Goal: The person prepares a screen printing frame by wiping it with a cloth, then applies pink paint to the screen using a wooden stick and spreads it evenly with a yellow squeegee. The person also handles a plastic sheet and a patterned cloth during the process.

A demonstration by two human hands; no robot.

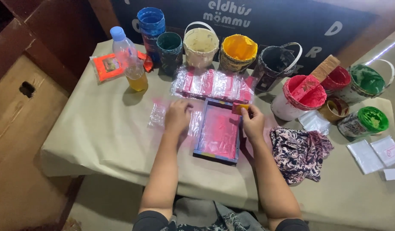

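Note:
A small printing screen [219,131] with a dark frame and pink-stained mesh lies flat on the table's middle. My right hand [252,122] rests at its upper right corner, fingers closed on a small yellow-and-pink squeegee block [239,107]. My left hand [177,116] lies palm down just left of the frame, fingers spread on clear plastic sheets [158,115]. Behind the frame, several pink-printed clear plastic bags [213,84] lie in a row.
Paint pots line the back: blue [151,23], dark green [169,48], cream [201,44], yellow [238,52], black [276,62], pink [299,96], green [364,121]. A plastic bottle [129,60] stands left. A patterned rag [299,151] lies right. The table's front edge [120,171] is near.

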